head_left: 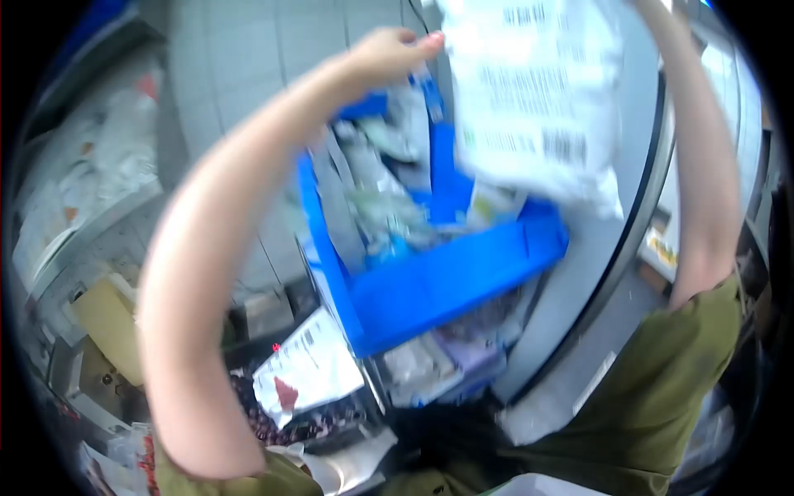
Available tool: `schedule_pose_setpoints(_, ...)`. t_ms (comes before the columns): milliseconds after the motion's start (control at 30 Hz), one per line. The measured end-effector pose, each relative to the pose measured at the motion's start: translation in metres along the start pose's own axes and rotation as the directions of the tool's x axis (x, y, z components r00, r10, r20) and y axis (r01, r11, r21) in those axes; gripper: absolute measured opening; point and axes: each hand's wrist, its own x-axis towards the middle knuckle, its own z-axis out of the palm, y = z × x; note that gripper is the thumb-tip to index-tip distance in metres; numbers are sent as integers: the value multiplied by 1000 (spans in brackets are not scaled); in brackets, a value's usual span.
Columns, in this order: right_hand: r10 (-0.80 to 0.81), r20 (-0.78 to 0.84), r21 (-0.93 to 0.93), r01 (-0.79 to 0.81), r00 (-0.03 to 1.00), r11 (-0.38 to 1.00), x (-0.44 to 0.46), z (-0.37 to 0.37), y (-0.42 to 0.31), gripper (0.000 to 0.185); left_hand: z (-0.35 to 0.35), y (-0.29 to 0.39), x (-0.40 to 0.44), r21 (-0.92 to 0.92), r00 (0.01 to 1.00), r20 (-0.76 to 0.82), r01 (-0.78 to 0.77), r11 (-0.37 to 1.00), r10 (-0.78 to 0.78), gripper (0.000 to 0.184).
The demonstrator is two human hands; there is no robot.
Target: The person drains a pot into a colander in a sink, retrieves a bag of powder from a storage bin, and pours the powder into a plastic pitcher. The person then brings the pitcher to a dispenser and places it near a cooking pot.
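Observation:
A white plastic mailer package [538,99], printed with text and barcodes, hangs above and partly in front of a blue bin [447,281]. My left hand [393,56] is at the package's left edge, with a fingertip against it and the fingers pinched there; motion blurs the grip. My right forearm reaches up along the right side and leaves the view at the top, so the hand itself is out of sight. Inside the bin lie several plastic-wrapped packets [385,169], partly covered by the package.
Grey panel flooring [240,50] shows at the upper left. White bagged parcels [99,157] lie at the far left. Below the bin are a white printed bag [310,368] and more wrapped packets [422,364]. A curved dark edge [612,281] runs down the right side.

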Motion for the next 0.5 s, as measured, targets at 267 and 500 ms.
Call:
schedule_pose_setpoints(267, -100, 216, 108, 78, 971, 991, -94, -99, 52, 26, 77, 136, -108, -939, 921, -117, 20, 343, -373, 30)
schedule_pose_setpoints(500, -269, 527, 188, 198, 806, 962, -247, -161, 40, 23, 195, 196, -249, -962, 924, 29, 130, 242, -382, 22)
